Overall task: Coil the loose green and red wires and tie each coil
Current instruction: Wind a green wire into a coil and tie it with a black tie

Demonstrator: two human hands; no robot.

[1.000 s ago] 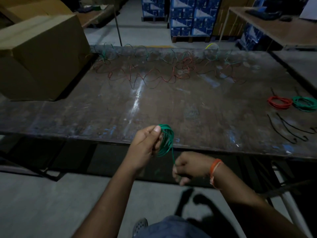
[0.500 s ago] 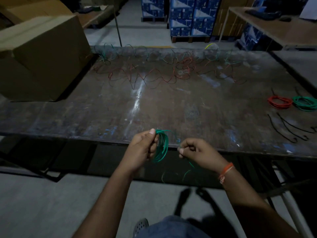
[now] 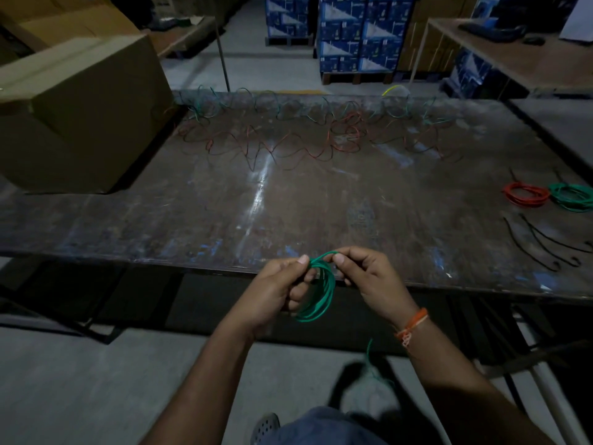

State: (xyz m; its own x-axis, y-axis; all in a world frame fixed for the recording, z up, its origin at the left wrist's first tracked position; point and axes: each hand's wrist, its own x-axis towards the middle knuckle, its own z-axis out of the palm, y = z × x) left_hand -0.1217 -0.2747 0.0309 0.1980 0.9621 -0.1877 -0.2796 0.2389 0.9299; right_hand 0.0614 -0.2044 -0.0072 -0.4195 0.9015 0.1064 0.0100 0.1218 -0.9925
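Since the earlier frame, the right hand (image 3: 369,281) has risen to meet the left hand (image 3: 276,290) at the green coil (image 3: 319,293); both hands' fingers pinch its top, just before the table (image 3: 288,203) edge. Farther right lie black ties (image 3: 542,242), then finished red coil (image 3: 526,194) and green coil. Loose wires (image 3: 305,133) sprawl along the far side.

Two bare forearms, no sleeves.
Orange thread band (image 3: 412,326) circles the right wrist; blue-grey clothing (image 3: 321,427) and a perforated shoe (image 3: 264,423) show below.
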